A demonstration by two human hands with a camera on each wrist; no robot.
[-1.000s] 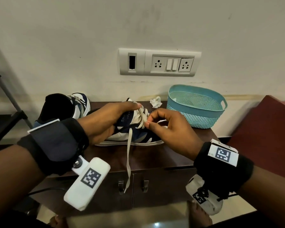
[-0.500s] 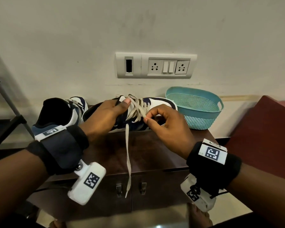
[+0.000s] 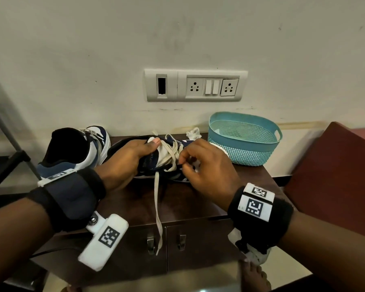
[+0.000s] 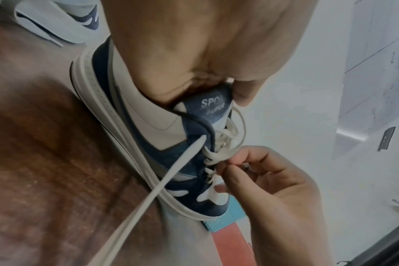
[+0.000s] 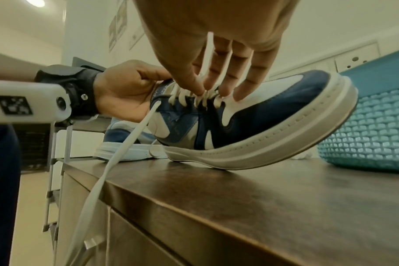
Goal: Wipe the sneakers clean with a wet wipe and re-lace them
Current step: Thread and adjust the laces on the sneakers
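Left hand (image 3: 122, 163) grips the sneaker (image 5: 251, 126) by its tongue, toe tipped up off the cabinet (image 3: 183, 207) — right hand (image 3: 209, 171) pinches the lace (image 4: 219, 156) at the eyelets, one end dangling over the edge.

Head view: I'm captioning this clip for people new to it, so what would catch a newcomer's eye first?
The blue and white sneaker at the cabinet's middle, gripped at the tongue by the left hand while the right hand pinches its lace. One loose lace end dangles over the cabinet front. A teal basket stands to the right by the wall.
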